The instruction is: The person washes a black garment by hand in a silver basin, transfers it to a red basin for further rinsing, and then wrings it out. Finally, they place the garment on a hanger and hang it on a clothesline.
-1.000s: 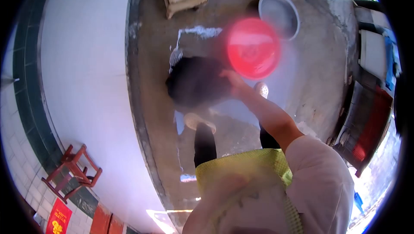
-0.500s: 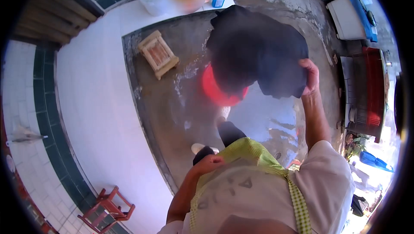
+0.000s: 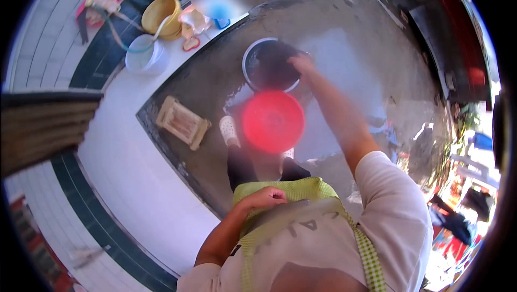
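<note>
Right hand (image 3: 302,64) pinches dark cloth (image 3: 269,65), already lowered into metal basin (image 3: 249,57); red basin (image 3: 273,122) sits nearer; release remains.

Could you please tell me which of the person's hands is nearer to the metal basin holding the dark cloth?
The right hand. It reaches out over the rim of the metal basin, at the dark cloth. The left hand rests against the apron at the waist, well away from the basin.
</note>
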Available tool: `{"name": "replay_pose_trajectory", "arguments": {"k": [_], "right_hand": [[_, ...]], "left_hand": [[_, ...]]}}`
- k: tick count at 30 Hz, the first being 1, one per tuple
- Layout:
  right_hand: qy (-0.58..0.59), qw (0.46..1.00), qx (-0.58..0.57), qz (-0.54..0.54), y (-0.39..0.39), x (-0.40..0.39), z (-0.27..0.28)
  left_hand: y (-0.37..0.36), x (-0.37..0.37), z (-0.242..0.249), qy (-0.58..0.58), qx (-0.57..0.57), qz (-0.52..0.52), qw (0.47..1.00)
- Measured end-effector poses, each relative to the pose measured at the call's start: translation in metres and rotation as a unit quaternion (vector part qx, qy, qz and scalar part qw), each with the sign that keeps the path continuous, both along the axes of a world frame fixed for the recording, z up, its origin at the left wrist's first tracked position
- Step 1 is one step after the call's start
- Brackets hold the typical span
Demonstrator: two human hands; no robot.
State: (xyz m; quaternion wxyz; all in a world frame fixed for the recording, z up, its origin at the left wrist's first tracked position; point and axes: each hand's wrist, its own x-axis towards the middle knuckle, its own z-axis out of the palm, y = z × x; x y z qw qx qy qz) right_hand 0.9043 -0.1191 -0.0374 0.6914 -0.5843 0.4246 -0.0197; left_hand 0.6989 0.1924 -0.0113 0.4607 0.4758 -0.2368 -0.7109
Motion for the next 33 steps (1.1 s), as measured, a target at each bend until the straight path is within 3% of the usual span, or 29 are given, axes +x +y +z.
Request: {"name": "replay_pose_trajectory", "arguments": {"k": [1, 3, 5, 7, 9, 11, 12, 14, 15, 16, 17, 19, 21, 23, 25, 27, 28, 30, 31, 33], "right_hand": [[0.046, 0.995, -0.056, -0.075, 0.006, 0.009, -0.009], [0.051, 0.997, -0.033, -0.042, -0.004, 0.012, -0.019], [-0.054, 0.995, 0.076, -0.029, -0.015, 0.018, -0.080], [0.019, 0.995, -0.040, -0.088, 0.007, 0.008, -0.059], [0.000, 0.992, -0.064, -0.106, 0.018, -0.010, -0.098], [-0.027, 0.996, 0.018, -0.085, 0.027, -0.029, -0.097], [0.042, 0.998, -0.009, -0.055, 0.037, -0.042, -0.090], [0.006, 0.993, -0.119, -0.008, 0.068, -0.082, -0.133], [0.022, 1.000, 0.000, -0.019, 0.085, -0.108, -0.159], [0.084, 0.982, -0.115, 0.125, 0.104, -0.124, -0.148], [0.070, 0.924, -0.339, 0.160, 0.130, -0.145, -0.166], [0.062, 0.816, -0.547, 0.176, 0.167, -0.181, -0.181], [0.101, 0.922, -0.326, 0.184, 0.183, -0.207, -0.167], [0.124, 0.974, -0.076, 0.173, 0.202, -0.227, -0.162], [0.106, 0.985, -0.076, 0.110, 0.216, -0.247, -0.168], [0.091, 0.992, -0.075, 0.046, 0.225, -0.257, -0.177], [0.105, 0.991, -0.085, 0.021, 0.230, -0.261, -0.182], [0.117, 0.988, -0.097, -0.024, 0.234, -0.253, -0.187], [0.130, 0.987, -0.058, -0.078, 0.234, -0.245, -0.184], [0.145, 0.978, -0.013, -0.150, 0.239, -0.226, -0.186]], "left_hand": [[0.003, 0.014, -0.004, -0.013, -0.005, -0.018, 1.000], [0.003, 0.047, -0.013, -0.010, 0.002, -0.084, 0.996], [0.024, 0.075, -0.017, -0.008, 0.020, -0.151, 0.988], [0.036, 0.101, -0.015, -0.020, 0.012, -0.201, 0.979], [0.055, 0.122, -0.011, 0.020, 0.023, -0.230, 0.973], [0.062, 0.141, 0.000, 0.024, 0.042, -0.280, 0.959], [0.060, 0.150, 0.000, 0.009, 0.018, -0.314, 0.949], [0.056, 0.162, 0.002, 0.011, 0.017, -0.356, 0.934], [0.054, 0.164, 0.003, 0.010, 0.018, -0.377, 0.926], [0.052, 0.166, 0.003, 0.003, 0.012, -0.391, 0.920], [0.050, 0.168, 0.006, 0.001, 0.013, -0.404, 0.915], [0.044, 0.168, 0.008, 0.024, 0.004, -0.413, 0.910], [0.036, 0.162, -0.001, 0.000, -0.002, -0.457, 0.889], [0.033, 0.156, -0.011, 0.000, -0.024, -0.481, 0.876], [0.031, 0.152, -0.024, 0.007, -0.027, -0.508, 0.861], [0.027, 0.155, -0.030, 0.060, 0.065, -0.528, 0.845], [0.030, 0.156, -0.040, 0.061, 0.066, -0.540, 0.837], [0.039, 0.176, -0.069, 0.031, 0.184, -0.543, 0.819], [0.041, 0.193, -0.082, 0.024, 0.183, -0.558, 0.809], [0.048, 0.236, -0.100, -0.216, 0.091, -0.506, 0.830]]}}
